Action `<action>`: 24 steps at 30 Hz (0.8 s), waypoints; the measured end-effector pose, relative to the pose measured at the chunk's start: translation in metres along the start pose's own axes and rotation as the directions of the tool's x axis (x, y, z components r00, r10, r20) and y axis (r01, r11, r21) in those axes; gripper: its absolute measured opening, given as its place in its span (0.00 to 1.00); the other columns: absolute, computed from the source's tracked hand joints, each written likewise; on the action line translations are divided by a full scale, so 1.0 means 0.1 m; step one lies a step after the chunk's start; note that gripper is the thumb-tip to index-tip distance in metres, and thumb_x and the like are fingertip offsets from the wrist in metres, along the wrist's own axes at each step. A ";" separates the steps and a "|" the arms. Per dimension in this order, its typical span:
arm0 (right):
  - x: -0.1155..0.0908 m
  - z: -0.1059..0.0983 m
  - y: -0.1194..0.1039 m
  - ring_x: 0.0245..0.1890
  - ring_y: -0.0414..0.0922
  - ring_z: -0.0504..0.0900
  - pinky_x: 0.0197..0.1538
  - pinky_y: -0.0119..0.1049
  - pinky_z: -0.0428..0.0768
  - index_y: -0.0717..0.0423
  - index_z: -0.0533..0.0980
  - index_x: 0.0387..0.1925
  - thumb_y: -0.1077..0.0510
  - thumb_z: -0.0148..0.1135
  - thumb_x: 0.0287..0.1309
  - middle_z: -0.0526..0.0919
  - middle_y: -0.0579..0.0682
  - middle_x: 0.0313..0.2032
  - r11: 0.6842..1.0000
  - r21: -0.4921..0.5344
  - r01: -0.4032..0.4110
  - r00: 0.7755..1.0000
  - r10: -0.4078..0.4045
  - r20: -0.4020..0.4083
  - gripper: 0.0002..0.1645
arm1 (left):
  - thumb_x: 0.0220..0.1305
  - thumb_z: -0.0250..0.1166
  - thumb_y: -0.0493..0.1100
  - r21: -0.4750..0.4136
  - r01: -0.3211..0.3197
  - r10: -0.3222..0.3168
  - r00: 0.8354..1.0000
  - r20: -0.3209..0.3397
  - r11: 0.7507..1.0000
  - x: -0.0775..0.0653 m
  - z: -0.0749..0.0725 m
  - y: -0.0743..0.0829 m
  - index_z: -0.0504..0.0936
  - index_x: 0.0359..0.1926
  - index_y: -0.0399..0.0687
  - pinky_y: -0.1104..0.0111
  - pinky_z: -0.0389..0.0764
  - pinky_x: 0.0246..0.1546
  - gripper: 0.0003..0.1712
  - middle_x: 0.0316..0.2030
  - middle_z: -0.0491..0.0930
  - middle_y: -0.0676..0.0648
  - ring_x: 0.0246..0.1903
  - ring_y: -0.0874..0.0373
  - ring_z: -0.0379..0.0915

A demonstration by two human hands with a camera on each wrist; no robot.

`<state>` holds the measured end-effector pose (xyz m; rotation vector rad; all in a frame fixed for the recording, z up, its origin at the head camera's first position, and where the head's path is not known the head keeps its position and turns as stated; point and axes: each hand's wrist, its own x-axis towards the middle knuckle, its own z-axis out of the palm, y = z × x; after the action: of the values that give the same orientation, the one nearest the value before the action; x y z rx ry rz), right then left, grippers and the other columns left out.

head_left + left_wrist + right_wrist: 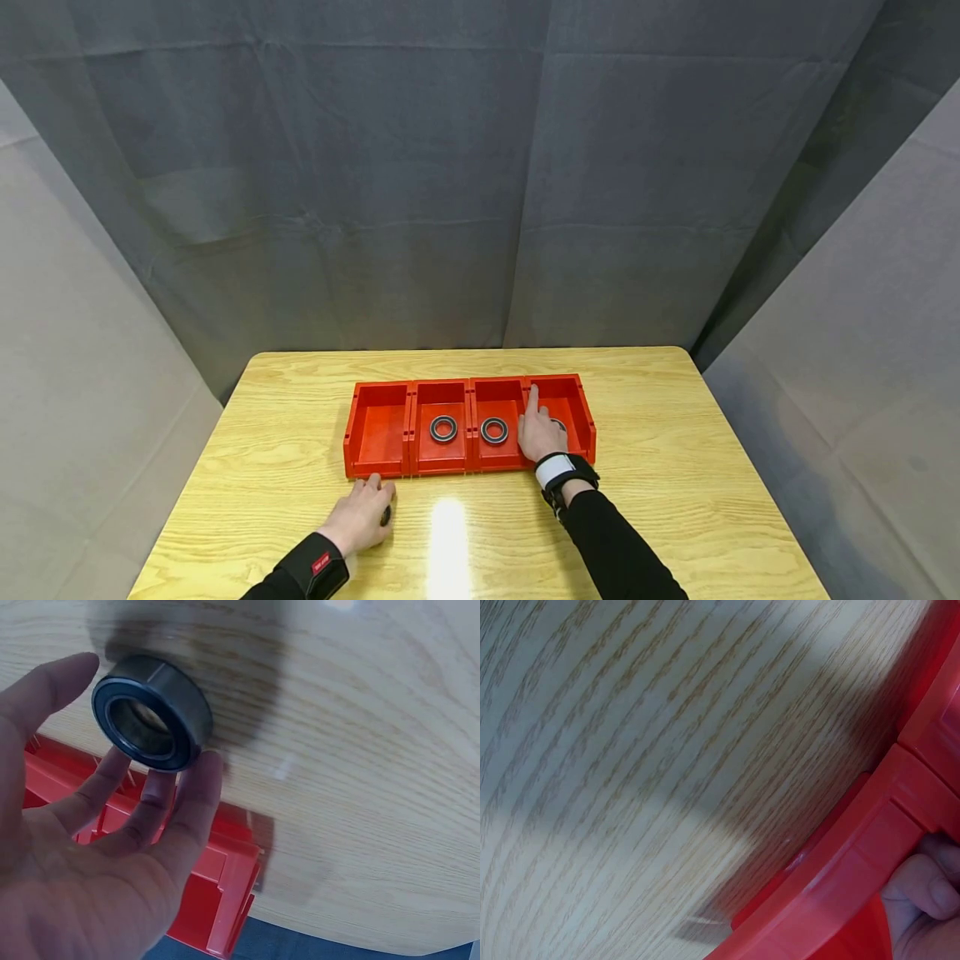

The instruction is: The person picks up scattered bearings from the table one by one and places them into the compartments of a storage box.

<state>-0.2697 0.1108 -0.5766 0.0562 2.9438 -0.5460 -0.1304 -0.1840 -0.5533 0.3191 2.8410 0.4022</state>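
Note:
My left hand [358,517] is over the table in front of the leftmost red bin [381,425]. It pinches a ball bearing [154,712], a dark steel ring with a black seal, between thumb and fingertips. My right hand [543,433] is over the divider between the two right-hand bins, its index finger straight along the divider towards the back. Part of its grip is hidden; in the right wrist view, fingers [922,892] bend just inside the red rim [832,855]. A bearing [558,424] shows partly beside it in the rightmost bin [562,396].
Bearings lie flat in the two middle bins, one bearing [443,428] left and one bearing [494,431] right. The joined bins stand in a row on a light wooden table [645,467]. Grey curtains [375,208] hang behind it, with pale ones on both sides.

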 end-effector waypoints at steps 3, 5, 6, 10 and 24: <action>0.01 0.01 0.00 0.25 0.55 0.77 0.43 0.56 0.84 0.55 0.45 0.80 0.50 0.54 0.73 0.80 0.65 0.51 1.000 0.003 -0.002 1.000 0.002 0.003 0.44 | 0.47 0.79 0.38 0.008 -0.007 0.007 1.000 -0.015 1.000 0.00 0.02 -0.02 0.79 0.45 0.39 0.48 0.81 0.33 0.25 0.41 0.74 0.39 0.43 0.40 0.73; 0.01 0.01 0.01 0.25 0.55 0.78 0.43 0.56 0.84 0.55 0.45 0.79 0.50 0.54 0.73 0.80 0.65 0.52 1.000 0.006 -0.002 1.000 0.002 0.005 0.44 | 0.46 0.80 0.38 0.007 -0.012 0.012 1.000 -0.024 1.000 -0.01 0.03 -0.03 0.79 0.43 0.39 0.48 0.81 0.32 0.24 0.40 0.73 0.40 0.42 0.41 0.73; 0.01 0.02 0.01 0.26 0.55 0.78 0.44 0.56 0.84 0.54 0.45 0.80 0.50 0.54 0.73 0.80 0.65 0.53 1.000 0.007 -0.004 1.000 0.003 0.007 0.44 | 0.45 0.80 0.38 0.007 -0.014 0.014 1.000 -0.026 1.000 -0.01 0.03 -0.03 0.79 0.43 0.40 0.48 0.81 0.32 0.24 0.39 0.73 0.40 0.41 0.41 0.73; 0.02 0.02 0.01 0.27 0.56 0.78 0.44 0.57 0.83 0.55 0.45 0.79 0.50 0.54 0.73 0.80 0.65 0.54 1.000 0.010 -0.001 1.000 0.001 0.009 0.44 | 0.43 0.81 0.37 -0.004 -0.013 0.013 1.000 -0.022 1.000 -0.01 0.03 -0.03 0.78 0.42 0.40 0.48 0.81 0.32 0.25 0.40 0.72 0.40 0.41 0.40 0.73; 0.01 0.02 0.01 0.24 0.55 0.77 0.41 0.55 0.84 0.55 0.45 0.79 0.50 0.53 0.73 0.81 0.65 0.52 1.000 0.001 0.002 1.000 -0.002 0.005 0.44 | 0.38 0.83 0.35 -0.023 0.004 -0.004 1.000 -0.016 1.000 -0.02 0.02 -0.02 0.77 0.42 0.42 0.49 0.81 0.29 0.28 0.38 0.71 0.40 0.40 0.39 0.74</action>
<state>-0.2703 0.1113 -0.5785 0.0518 2.9392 -0.5476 -0.1280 -0.1857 -0.5555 0.3072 2.8497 0.4381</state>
